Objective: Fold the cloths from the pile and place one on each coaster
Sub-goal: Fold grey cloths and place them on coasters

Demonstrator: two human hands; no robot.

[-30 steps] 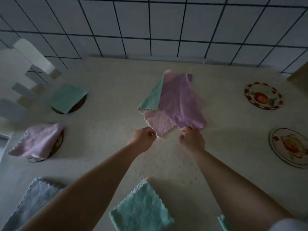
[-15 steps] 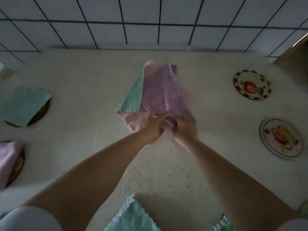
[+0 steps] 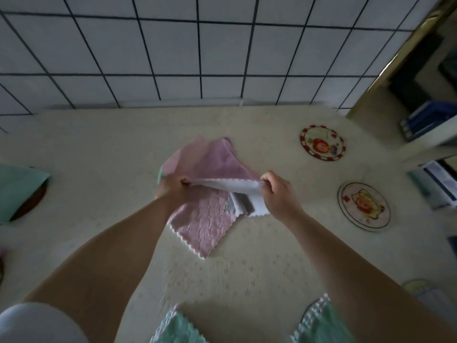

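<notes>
**Both hands pinch a white cloth over the pile**

At the centre of the frame, the left hand [image 3: 171,189] and the right hand [image 3: 279,194] each pinch one end of the top edge of a white cloth [image 3: 232,185]. The grip of each hand is curled tight on the fabric, and the edge runs stretched between them above the pile [image 3: 210,194]. The lower part of the white cloth hangs down beside the right hand, its scalloped hem near the tabletop [image 3: 247,268].

Under the hands lies a pale pink cloth [image 3: 202,226] with a scalloped hem, one corner pointing toward the bottom of the frame. Behind the stretched edge, a mauve cloth [image 3: 222,162] spreads toward the tiled wall [image 3: 173,45]. A sliver of green shows at the left edge of the pile, just beside the left hand.

At the right of the frame two round coasters lie bare: a red-rimmed coaster [image 3: 322,142] nearer the wall and a pale-rimmed coaster [image 3: 363,206] below it, well apart from the pile. At the left edge, a green cloth [image 3: 17,189] rests on a dark coaster [image 3: 32,201]. Two more green cloths lie at the bottom edge, one in the middle [image 3: 175,328] and one toward the right [image 3: 314,325].
</notes>
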